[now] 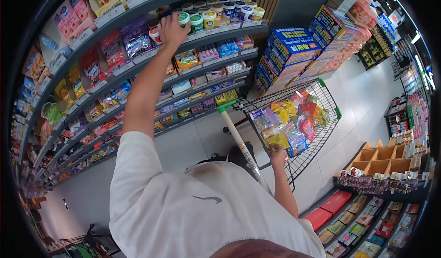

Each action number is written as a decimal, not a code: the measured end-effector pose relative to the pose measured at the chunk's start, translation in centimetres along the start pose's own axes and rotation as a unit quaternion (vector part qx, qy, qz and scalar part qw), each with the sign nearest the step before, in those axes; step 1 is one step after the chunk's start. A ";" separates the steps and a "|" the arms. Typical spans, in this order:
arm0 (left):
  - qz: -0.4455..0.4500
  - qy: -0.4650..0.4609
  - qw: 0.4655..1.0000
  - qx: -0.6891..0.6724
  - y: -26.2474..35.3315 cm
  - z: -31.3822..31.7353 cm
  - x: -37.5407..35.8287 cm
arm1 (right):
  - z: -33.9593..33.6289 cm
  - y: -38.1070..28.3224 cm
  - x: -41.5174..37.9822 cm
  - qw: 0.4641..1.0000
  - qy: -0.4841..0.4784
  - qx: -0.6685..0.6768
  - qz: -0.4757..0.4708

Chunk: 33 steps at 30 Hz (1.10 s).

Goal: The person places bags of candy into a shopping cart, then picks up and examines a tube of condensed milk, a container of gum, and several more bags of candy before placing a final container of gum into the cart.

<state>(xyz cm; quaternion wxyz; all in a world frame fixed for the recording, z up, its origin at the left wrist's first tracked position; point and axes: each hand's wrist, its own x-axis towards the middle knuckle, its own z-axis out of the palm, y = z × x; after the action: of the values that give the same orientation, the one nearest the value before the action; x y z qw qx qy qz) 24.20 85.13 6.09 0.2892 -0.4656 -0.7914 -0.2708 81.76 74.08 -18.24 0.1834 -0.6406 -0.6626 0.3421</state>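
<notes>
My left hand (171,29) reaches to an upper shelf, with thumb and fingers around a tub with a green-and-white lid (183,17). A matching green tub (196,22) and a yellow one (209,18) stand to its right; a red-and-white tub (155,34) is left of the hand. Low at the right, my right hand (276,154) has curled fingers at the near side of a wire shopping cart (323,148). A small white-and-red item shows beside it, but its grip is partly hidden. Colourful packets (285,115) lie inside the cart.
A white pole with a green T-shaped end (235,131) stands between my body and the cart. Stacked blue boxes (294,44) are beyond the cart. Shelves of snacks (96,90) curve along the left; a wooden divided display (379,160) and packaged goods are at the right.
</notes>
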 end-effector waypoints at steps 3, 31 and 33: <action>0.033 0.102 0.990 -0.093 0.9 -2.4 -0.1 | 0.2 0.2 0.0 1.000 -0.001 0.018 -0.002; -0.425 -0.391 0.215 -0.788 14.4 -14.5 -30.7 | -4.0 -13.8 -3.3 0.968 -0.029 0.178 -0.176; -0.433 -0.379 0.206 -0.792 15.5 -15.3 -30.0 | -5.0 -17.4 -4.6 0.933 -0.101 0.208 -0.275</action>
<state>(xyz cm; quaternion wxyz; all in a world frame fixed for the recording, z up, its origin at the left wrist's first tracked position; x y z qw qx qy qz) 53.13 63.53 -2.22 -0.7257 -0.0851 -0.2599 -0.6314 73.04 71.66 -1.91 0.3319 -0.3429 -0.7419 0.4710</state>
